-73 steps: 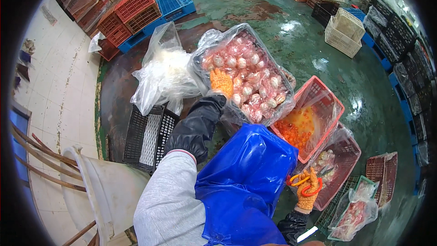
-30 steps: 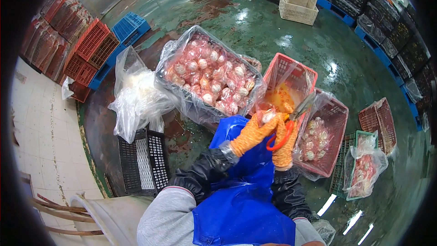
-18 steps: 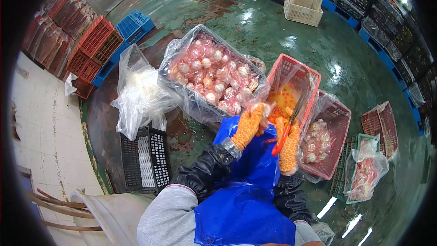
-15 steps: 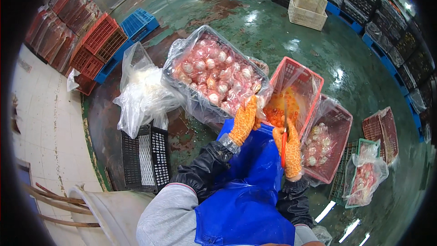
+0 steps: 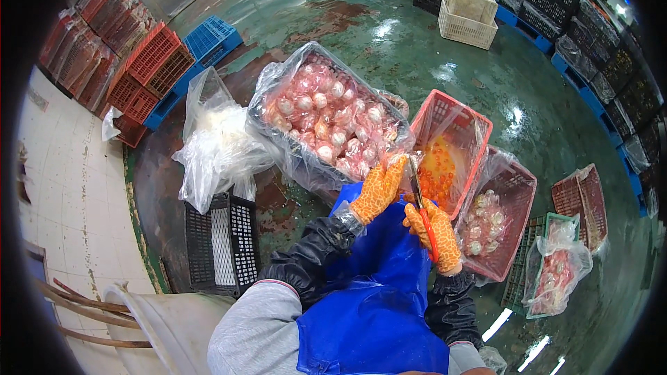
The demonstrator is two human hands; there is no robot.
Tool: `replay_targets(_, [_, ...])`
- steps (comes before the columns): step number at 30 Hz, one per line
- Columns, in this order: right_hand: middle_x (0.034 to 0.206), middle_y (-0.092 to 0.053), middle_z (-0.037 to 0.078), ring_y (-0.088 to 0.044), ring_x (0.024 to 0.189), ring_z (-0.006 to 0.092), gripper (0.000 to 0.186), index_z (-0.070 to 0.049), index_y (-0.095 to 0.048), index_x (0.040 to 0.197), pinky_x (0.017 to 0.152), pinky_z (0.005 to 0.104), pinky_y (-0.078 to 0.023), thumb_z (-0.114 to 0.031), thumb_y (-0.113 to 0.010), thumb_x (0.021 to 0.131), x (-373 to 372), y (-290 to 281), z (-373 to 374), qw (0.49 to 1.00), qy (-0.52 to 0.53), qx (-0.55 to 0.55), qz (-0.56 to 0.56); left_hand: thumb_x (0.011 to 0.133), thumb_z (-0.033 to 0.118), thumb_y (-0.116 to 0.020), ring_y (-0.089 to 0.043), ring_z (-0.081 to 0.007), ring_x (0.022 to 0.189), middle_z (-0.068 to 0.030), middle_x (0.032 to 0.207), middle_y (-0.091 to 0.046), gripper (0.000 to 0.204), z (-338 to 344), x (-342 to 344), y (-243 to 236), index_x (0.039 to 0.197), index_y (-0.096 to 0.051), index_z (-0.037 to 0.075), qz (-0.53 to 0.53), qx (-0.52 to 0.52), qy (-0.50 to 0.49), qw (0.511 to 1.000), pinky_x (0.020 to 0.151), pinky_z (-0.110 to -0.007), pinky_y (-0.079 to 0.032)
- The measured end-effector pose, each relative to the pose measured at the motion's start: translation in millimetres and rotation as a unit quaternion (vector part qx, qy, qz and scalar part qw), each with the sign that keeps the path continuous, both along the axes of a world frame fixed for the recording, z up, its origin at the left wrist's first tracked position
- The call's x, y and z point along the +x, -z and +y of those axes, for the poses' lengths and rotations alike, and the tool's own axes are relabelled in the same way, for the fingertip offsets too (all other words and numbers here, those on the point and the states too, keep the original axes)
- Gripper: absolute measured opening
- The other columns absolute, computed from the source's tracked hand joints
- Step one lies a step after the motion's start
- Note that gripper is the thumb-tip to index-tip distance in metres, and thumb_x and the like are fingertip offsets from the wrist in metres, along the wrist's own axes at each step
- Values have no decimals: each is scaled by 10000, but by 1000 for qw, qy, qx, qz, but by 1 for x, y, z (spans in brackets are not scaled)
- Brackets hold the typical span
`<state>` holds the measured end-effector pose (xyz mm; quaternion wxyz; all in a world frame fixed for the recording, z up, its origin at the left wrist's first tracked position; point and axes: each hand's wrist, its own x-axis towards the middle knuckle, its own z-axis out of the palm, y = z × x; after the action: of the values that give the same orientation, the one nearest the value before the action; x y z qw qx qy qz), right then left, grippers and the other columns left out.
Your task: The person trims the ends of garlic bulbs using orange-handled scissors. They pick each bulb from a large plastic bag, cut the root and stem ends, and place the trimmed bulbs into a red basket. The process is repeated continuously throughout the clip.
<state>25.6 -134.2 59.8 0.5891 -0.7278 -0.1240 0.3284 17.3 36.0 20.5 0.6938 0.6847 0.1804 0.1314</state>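
Observation:
My left hand [image 5: 379,190], in an orange patterned glove, pinches a small clear plastic bag [image 5: 396,160] at the near right corner of a plastic-lined dark crate [image 5: 276,140]. Whitish round pieces in clear and pinkish wrap [image 5: 338,137] fill that crate; they look like wrapped eggs. My right hand [image 5: 436,235], gloved alike, grips red-handled scissors [image 5: 426,221]. Their blades point up beside the left fingertips. Just beyond stands a red lined crate [image 5: 432,103] with orange yolk-like balls [image 5: 439,182] in yellowish liquid. The bag's contents are mostly hidden by my fingers.
At right, a pinkish-red crate [image 5: 526,210] holds more wrapped pieces, beside a green crate [image 5: 522,285] with a filled bag. Left are a black crate [image 5: 201,250] and a heap of clear plastic [image 5: 219,149]. Stacked crates line both sides of the wet green floor.
The scissors have swung leftward from over the yolk-like balls to the left fingertips. My left hand has shifted slightly right and down, with the small bag now showing at its fingertips.

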Motion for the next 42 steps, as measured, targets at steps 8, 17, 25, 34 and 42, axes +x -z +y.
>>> replay_targets(8, [718, -579, 15, -510, 585, 55, 430, -17, -556, 1163, 493, 194, -401, -360, -597, 908, 14, 6, -7, 997, -41, -5, -58, 991, 385, -412, -592, -128, 516, -72, 680, -634, 377, 18, 4, -27, 1072, -596, 66, 115, 7, 151, 982, 426, -235, -435])
replay_targets(17, [695, -567, 31, -470, 496, 65, 580, 59, -525, 1222, 458, 193, -415, -453, -393, 984, 22, 26, -17, 926, -66, 261, 264, 941, 559, -377, -516, -150, 362, -49, 478, -529, 575, 29, 16, 0, 762, -600, 61, 59, -62, 207, 974, 315, -244, -389])
replay_targets(25, [732, -587, 70, -509, 514, 115, 669, 60, -464, 1290, 467, 217, -454, -518, -340, 975, 40, 35, -20, 905, -101, 272, 311, 941, 392, -517, -524, -116, 431, -37, 625, -585, 323, 15, 24, -6, 995, -603, 85, 47, -255, 86, 962, 355, -208, -381])
replay_targets(34, [711, -608, 121, -524, 479, 148, 641, 10, -584, 1060, 418, 263, -460, -592, -414, 919, 54, 51, 6, 910, 1, 264, 321, 903, 398, -576, -595, -137, 594, -78, 806, -647, 362, 5, 52, 38, 989, -641, 52, 28, -6, 26, 999, 454, -290, -454])
replay_targets(42, [680, -583, 82, -481, 469, 113, 505, 5, -564, 1105, 441, 244, -415, -466, -466, 954, 54, 29, 1, 956, 31, 174, 235, 895, 381, -607, -624, -164, 775, -89, 867, -646, 461, 15, 61, 61, 1184, -528, 31, 73, 82, 53, 993, 644, -302, -507])
